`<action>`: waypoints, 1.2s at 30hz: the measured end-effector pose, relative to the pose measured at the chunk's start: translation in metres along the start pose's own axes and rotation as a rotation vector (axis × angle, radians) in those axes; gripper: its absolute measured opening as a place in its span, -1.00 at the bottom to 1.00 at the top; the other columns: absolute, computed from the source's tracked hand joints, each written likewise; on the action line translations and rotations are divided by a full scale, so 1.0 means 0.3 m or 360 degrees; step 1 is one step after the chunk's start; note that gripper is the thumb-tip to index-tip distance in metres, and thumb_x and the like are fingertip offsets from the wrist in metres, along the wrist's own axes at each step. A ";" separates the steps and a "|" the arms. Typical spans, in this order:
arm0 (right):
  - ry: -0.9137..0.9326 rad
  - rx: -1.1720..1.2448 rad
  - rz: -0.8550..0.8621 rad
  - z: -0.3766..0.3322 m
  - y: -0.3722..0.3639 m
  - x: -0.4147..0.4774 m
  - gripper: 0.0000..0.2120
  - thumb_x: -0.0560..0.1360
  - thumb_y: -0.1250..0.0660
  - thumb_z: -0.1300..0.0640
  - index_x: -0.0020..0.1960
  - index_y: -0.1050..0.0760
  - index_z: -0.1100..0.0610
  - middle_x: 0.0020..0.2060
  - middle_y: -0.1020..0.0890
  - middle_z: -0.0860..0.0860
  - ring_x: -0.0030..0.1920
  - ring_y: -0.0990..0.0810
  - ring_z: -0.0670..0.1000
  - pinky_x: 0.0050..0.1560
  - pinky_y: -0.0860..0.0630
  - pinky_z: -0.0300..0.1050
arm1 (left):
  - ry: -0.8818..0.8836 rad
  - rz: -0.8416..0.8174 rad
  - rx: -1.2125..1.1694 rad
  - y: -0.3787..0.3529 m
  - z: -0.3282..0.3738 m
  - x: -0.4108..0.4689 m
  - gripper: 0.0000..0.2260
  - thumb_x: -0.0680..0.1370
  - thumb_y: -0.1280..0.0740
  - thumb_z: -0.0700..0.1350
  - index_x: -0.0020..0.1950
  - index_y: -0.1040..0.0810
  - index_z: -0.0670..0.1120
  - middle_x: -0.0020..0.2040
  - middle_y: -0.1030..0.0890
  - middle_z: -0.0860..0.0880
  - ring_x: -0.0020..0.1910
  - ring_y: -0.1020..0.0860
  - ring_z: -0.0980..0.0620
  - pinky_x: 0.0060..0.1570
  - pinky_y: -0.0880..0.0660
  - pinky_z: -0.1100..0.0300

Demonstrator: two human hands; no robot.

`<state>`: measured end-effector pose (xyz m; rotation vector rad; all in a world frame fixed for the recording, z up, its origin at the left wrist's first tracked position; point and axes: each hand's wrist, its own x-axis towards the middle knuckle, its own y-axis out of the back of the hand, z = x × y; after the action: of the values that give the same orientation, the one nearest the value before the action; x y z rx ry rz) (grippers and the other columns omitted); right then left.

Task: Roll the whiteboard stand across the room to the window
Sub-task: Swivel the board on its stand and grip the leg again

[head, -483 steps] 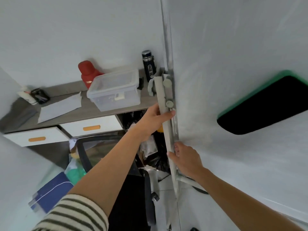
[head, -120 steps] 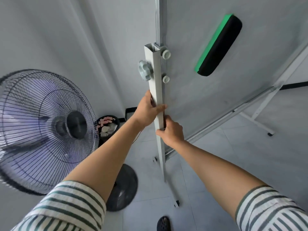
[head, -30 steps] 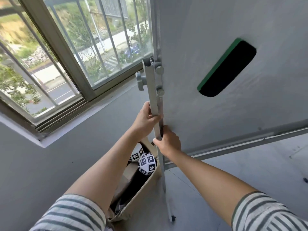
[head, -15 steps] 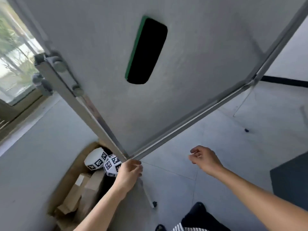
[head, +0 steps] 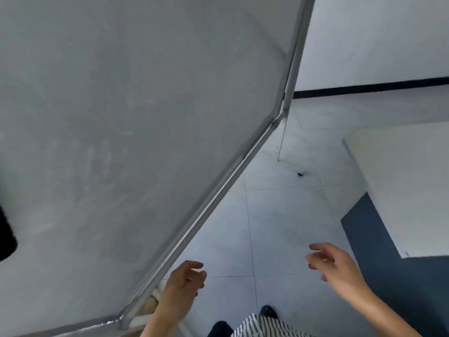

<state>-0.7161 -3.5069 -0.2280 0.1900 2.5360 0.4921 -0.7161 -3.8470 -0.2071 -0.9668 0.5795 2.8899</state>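
The whiteboard (head: 126,132) fills the left and upper part of the view, its metal bottom rail (head: 218,195) running diagonally. The far stand leg (head: 281,142) and a black caster (head: 300,174) rest on the tiled floor. A black eraser (head: 5,235) sticks to the board at the left edge. My left hand (head: 183,285) hovers just beside the rail's lower end, fingers loosely curled, holding nothing. My right hand (head: 336,265) floats over the floor well clear of the board, fingers spread. The window is out of view.
A white-topped surface with a dark blue side (head: 401,186) stands at the right. A white wall with a black skirting strip (head: 371,87) runs behind. Grey floor tiles (head: 274,227) lie between board and furniture. My shoe (head: 268,311) shows at the bottom.
Both hands have let go of the stand post since a second ago. The view has swung right, away from the window and the cardboard box, toward the board's far end.
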 end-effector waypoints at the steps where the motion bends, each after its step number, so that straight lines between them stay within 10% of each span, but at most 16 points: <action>1: -0.0005 0.0023 0.0026 -0.018 0.028 0.026 -0.85 0.47 -0.40 0.18 0.04 -0.56 0.06 -0.19 -0.70 0.06 -0.14 -0.69 0.12 -0.24 -0.56 0.03 | -0.0015 -0.0025 0.0005 -0.017 0.051 0.028 -0.86 0.46 -0.39 -0.10 0.00 -0.58 -0.04 -0.15 -0.69 -0.17 -0.17 -0.65 -0.06 -0.20 -0.52 0.17; 16: -0.0145 0.0234 0.0558 -0.254 0.374 0.469 -0.82 0.47 -0.41 0.20 0.07 -0.57 0.10 -0.21 -0.73 0.02 -0.22 -0.72 -0.02 -0.33 -0.57 -0.09 | -0.0290 -0.0221 -0.0157 -0.227 0.708 0.677 -0.90 0.50 -0.40 -0.28 -0.01 -0.59 -0.15 -0.31 -0.70 -0.09 -0.26 -0.64 -0.11 -0.24 -0.53 0.06; 26: -0.0119 0.0253 0.0432 -0.396 0.619 0.969 -0.80 0.48 -0.40 0.20 0.10 -0.57 0.14 -0.16 -0.73 0.07 -0.25 -0.72 -0.05 -0.28 -0.59 -0.06 | -0.0362 0.0004 -0.0374 -0.417 0.985 0.922 -0.90 0.57 -0.28 -0.30 -0.01 -0.59 -0.22 -0.34 -0.70 -0.18 -0.33 -0.64 -0.17 -0.32 -0.52 0.06; 36: 0.0447 0.0179 0.0153 -0.954 0.865 1.750 -0.68 0.55 -0.28 0.03 0.22 -0.51 0.18 -0.03 -0.68 0.11 -0.07 -0.68 0.06 -0.25 -0.56 -0.07 | -0.0344 0.0769 -0.0965 -0.564 1.351 1.058 -0.12 0.33 -0.15 0.51 -0.05 -0.53 -0.36 -0.51 -0.64 -0.10 -0.56 -0.61 0.04 -0.61 -0.48 0.26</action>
<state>-1.3036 -3.2326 -0.1598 0.3041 2.8427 0.4388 -1.1781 -3.5688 -0.1521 -0.5785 -0.1219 3.6470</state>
